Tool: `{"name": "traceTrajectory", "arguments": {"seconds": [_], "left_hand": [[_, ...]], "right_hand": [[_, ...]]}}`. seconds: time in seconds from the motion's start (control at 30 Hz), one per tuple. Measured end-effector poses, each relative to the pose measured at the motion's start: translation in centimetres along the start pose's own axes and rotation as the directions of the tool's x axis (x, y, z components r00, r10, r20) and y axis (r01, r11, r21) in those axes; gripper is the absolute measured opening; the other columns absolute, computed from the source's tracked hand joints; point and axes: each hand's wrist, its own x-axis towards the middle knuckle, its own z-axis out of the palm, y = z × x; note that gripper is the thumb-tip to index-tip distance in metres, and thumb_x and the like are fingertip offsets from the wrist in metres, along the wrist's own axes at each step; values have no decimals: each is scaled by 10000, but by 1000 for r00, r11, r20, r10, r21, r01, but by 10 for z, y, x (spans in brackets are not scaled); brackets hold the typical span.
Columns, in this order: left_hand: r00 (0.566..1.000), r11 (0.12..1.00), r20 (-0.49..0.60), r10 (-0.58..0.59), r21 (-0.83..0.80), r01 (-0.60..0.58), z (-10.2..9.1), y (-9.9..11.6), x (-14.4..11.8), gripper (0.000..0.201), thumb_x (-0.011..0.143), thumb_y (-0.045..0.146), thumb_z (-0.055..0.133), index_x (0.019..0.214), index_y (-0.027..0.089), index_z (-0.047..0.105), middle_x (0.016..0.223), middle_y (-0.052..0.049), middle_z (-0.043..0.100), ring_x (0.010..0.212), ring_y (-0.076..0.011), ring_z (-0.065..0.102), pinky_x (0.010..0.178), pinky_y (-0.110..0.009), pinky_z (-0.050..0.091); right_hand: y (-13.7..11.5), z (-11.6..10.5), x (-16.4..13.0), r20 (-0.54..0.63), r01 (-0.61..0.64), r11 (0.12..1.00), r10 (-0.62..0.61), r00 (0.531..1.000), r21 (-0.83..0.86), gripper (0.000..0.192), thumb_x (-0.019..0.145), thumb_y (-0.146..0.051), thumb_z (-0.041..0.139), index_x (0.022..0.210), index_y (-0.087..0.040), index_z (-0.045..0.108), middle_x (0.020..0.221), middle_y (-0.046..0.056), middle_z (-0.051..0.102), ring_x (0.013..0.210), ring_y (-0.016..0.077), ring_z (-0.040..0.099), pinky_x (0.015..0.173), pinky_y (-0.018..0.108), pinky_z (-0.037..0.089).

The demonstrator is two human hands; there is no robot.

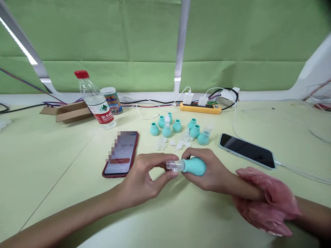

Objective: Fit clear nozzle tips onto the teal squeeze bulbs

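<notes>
Teal bulb in hand (194, 166): gripped by the right hand (207, 170), fingers curled around its body.
Clear tip (173, 165): pinched between the left hand's (141, 181) thumb and fingertips, seated at the bulb's neck.
Done, by my reading: two bulbs beyond the fingers already carry tips (204, 137).
Left: bare teal bulbs (177, 126) and loose clear tips (161, 144) just past the fingertips.

Bulbs (178, 126) behind hands, phone (120, 154) left, second phone (247, 150) right, power strip (201, 108) probably farthest back
</notes>
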Motion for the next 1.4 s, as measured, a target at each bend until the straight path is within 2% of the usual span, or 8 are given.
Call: {"name": "traceTrajectory", "arguments": {"seconds": [0.23, 0.37, 0.57, 0.73, 0.9, 1.0, 1.13, 1.4], "left_hand": [[986, 983, 39, 159, 90, -162, 1, 2, 0, 229, 717, 134, 575, 945, 139, 594, 796, -60, 671, 685, -147, 625, 617, -232, 503], [981, 981, 71, 179, 62, -183, 0, 3, 0, 238, 733, 127, 560, 970, 146, 579, 790, -65, 660, 691, -141, 611, 623, -232, 497], [999, 979, 46, 4, -203, 5, 1, 4, -1, 264, 674, 157, 635, 934, 163, 592, 797, -51, 631, 704, -149, 578, 653, -253, 484], [970, 832, 108, -216, -499, 241, 3, 5, 3, 107, 733, 224, 578, 787, 135, 603, 838, -59, 537, 727, -149, 542, 637, -254, 471], [931, 828, -185, -316, -532, 175, 5, -1, 3, 179, 810, 309, 477, 913, 172, 527, 869, -45, 562, 862, -159, 509, 715, -241, 413], [911, 839, -143, -387, -463, 284, 13, -9, -2, 218, 856, 345, 369, 951, 178, 472, 682, -4, 552, 630, -112, 482, 546, -204, 367], [924, 905, 87, -372, -190, 382, 28, -22, -11, 252, 837, 354, 383, 794, 146, 518, 567, 29, 458, 508, -86, 371, 483, -198, 301], [937, 938, 58, -344, -14, 345, 36, -36, -17, 280, 790, 353, 456, 982, 164, 535, 577, 35, 482, 507, -84, 387, 506, -188, 330]], "right_hand": [[-2, -4, 5, 349, -337, 891, 225, 910, 304, 142, 594, -137, 579, 705, -164, 495, 621, -41, 466, 544, 69, 430, 475, 175, 362], [-2, -4, 4, 538, -584, 720, 344, 770, 376, 190, 614, -218, 613, 754, -175, 490, 512, -77, 393, 392, 34, 355, 338, 143, 277], [-8, -7, 1, 610, -664, 620, 350, 711, 418, 330, 606, -274, 662, 876, -178, 497, 545, -69, 438, 392, 23, 362, 334, 131, 277], [-16, -11, 2, 510, -409, 745, 108, 853, 526, 337, 659, -337, 624, 931, -174, 506, 754, 2, 531, 594, 90, 513, 507, 210, 432], [-6, -22, 11, 214, -80, 975, 34, 976, 210, 321, 730, -330, 557, 1013, -191, 494, 1016, 49, 534, 906, 156, 503, 787, 307, 414], [11, -28, 17, 149, -34, 979, 65, 987, -199, 244, 719, -291, 554, 927, -167, 527, 868, 53, 574, 798, 171, 519, 712, 317, 417], [39, -33, 21, 213, -9, 808, 166, 963, -589, 209, 731, -266, 507, 900, -153, 553, 800, 68, 584, 742, 200, 531, 603, 301, 394], [73, -32, 25, 395, 237, 734, 47, 918, -636, 410, 731, -78, 440, 1105, -229, 513, 809, 50, 571, 729, 168, 534, 561, 240, 335]]}}
